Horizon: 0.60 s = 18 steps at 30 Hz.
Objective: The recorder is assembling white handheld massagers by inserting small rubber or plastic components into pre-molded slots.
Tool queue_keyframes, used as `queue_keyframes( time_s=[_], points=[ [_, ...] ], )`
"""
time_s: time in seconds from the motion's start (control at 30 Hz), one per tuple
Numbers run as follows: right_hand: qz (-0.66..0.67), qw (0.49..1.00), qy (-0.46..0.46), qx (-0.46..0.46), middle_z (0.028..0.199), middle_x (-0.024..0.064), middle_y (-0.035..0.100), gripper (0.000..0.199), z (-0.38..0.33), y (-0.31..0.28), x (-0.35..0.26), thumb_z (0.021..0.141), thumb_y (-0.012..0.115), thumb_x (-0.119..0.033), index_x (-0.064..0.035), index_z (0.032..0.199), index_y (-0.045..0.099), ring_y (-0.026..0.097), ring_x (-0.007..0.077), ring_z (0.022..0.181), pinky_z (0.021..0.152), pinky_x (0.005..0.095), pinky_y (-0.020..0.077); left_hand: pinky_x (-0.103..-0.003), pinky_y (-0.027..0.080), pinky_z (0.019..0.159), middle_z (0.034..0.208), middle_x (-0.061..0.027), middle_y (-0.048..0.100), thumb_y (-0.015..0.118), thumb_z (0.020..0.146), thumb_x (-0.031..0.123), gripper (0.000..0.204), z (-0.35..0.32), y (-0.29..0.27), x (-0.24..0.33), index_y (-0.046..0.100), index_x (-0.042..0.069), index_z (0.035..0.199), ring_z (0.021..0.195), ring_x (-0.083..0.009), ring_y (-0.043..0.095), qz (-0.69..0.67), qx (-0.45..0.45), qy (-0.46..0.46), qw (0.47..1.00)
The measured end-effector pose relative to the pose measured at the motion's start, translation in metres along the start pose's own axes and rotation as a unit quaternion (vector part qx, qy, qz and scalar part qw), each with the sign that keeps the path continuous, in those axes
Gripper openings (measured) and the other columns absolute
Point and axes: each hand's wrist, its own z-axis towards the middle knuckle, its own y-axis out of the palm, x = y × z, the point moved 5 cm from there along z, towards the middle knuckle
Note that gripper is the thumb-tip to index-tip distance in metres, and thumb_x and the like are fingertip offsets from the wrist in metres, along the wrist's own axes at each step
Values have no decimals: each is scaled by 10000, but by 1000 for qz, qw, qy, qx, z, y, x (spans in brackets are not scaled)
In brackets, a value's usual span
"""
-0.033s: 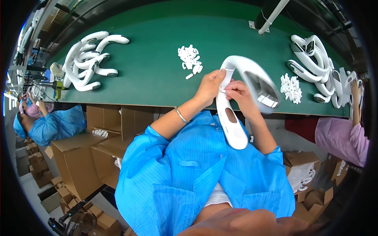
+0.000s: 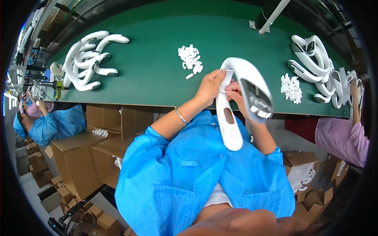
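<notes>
A white U-shaped neck fan point(image 2: 232, 135) hangs over the table's front edge, one arm pointing toward my chest. My left hand point(image 2: 211, 87) is closed round that arm near the bend, thumb on its inner face. My right hand point(image 2: 235, 94) has its fingers pinched against the same inner face, beside a small recess. Whatever small thing its fingertips hold is hidden. The fan's other arm, with a dark glossy panel point(image 2: 256, 96), passes in front of my right hand and wrist.
Small white plastic pieces lie in a middle pile point(image 2: 189, 57) and a right pile point(image 2: 291, 89) on the green table point(image 2: 153, 74). More neck fans are heaped left point(image 2: 80, 65) and right point(image 2: 315, 63). Cardboard boxes point(image 2: 78, 161) stand below. Co-workers in blue point(image 2: 59, 125) and pink point(image 2: 340, 135) sit at either side.
The neck fan has turned slightly in my hands: its panelled arm has swung left and its near end shifted a little left. My right fingers stay at the recess.
</notes>
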Motion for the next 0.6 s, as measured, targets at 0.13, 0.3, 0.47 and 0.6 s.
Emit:
queue_keyframes(
  time_s=[0.13,0.3,0.47,0.6],
  points=[
    [-136,990,-12,30,847,69,597,75,-6,4,-3,852,576,-31,16,893,618,574,123,722,648,240,492,-247,492,657,805,-38,582,442,966,398,400,-7,5,2,554,17,1012,717,-87,554,24,-36,11,999],
    [-70,992,101,29,773,8,599,65,3,1,-5,851,595,-50,-20,903,620,550,67,715,660,209,461,-244,473,656,907,-57,574,423,982,301,337,-13,5,2,509,9,1126,770,-91,548,51,-43,31,997],
    [-77,987,99,105,783,56,604,132,2,-1,-25,802,639,-13,10,927,603,559,106,674,609,211,468,-277,488,782,1053,-75,564,425,979,273,397,-15,8,2,425,2,1268,915,-128,568,47,-115,41,991],
    [-145,982,84,93,791,73,599,250,11,1,-36,767,670,-4,25,998,581,564,113,691,628,220,480,-282,466,839,1118,-96,566,429,945,145,380,-18,8,9,404,-11,1291,979,-148,567,140,-111,119,977]
  ],
)
